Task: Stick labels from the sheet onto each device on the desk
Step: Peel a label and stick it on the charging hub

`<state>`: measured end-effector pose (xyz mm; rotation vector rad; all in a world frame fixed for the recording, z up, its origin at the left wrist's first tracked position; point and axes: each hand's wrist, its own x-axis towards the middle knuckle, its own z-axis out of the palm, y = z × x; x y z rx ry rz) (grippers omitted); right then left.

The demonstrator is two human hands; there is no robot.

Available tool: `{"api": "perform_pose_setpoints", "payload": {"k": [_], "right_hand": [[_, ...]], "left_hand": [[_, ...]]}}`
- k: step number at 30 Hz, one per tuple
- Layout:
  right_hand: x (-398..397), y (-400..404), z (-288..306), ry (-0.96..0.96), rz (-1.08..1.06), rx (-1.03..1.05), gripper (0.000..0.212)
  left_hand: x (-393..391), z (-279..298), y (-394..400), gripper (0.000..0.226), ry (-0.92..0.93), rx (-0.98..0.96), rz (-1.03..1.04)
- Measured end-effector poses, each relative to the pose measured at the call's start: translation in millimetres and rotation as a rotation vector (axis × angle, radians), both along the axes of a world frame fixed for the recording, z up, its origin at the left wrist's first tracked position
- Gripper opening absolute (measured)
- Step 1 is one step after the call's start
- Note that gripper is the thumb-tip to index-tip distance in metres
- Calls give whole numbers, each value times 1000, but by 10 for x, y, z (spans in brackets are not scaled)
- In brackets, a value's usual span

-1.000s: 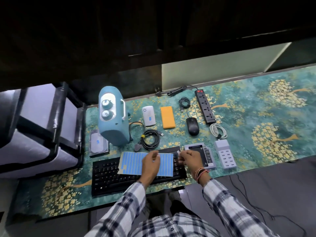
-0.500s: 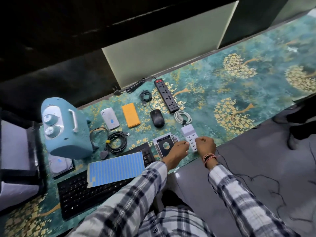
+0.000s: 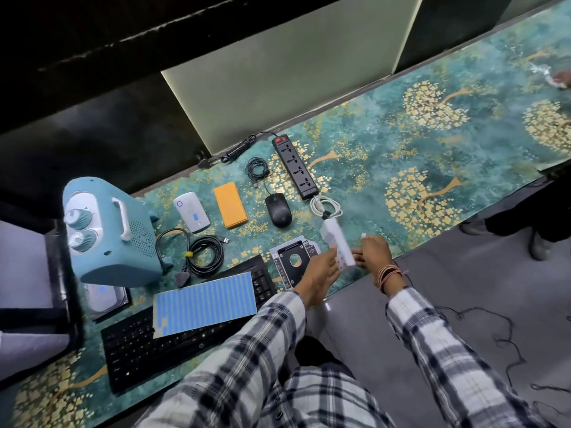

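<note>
The blue label sheet (image 3: 210, 301) lies across the black keyboard (image 3: 139, 350). My left hand (image 3: 318, 273) grips the near end of the white multi-port charger (image 3: 335, 239), which is tipped up off the desk and blurred. My right hand (image 3: 374, 251) is just right of the charger and pinches a small pale label (image 3: 364, 235) at its fingertips. Beside my left hand lies the silver drive caddy (image 3: 292, 261). The white power bank (image 3: 191, 211) and the hard drive (image 3: 102, 296) each carry a blue label. The orange power bank (image 3: 230, 204), mouse (image 3: 278, 210) and power strip (image 3: 295, 166) show none.
A teal radio (image 3: 108, 230) stands at the left beside a grey case (image 3: 24, 273). A coiled black cable (image 3: 204, 254) and a white cable (image 3: 326, 206) lie among the devices. The desk's front edge runs just under my hands. Another person's hand (image 3: 560, 78) is at the far right.
Both hands left the label sheet and moved right to the white charger. My left hand has tipped the charger up off the desk. The view swung right.
</note>
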<state>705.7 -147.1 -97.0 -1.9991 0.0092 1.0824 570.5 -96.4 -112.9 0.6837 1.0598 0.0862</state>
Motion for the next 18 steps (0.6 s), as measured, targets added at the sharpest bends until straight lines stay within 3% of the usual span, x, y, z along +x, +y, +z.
{"api": "perform_pose_setpoints", "payload": {"k": [2,4,10,18], "right_hand": [[-61,57,116,171,-14,113,9],[-137,117,149,139,50,143,11],[-211,164,45,-512,404,34,12],[-248,281,27,-746,730,38,11]], "left_hand": [[-8,16,12,49,-23,-11,76],[-18,29,13,49,-17,-25,143],[-126,42,13,39,-24,-117,257],[-108,96,10,47,40,-110,259]]}}
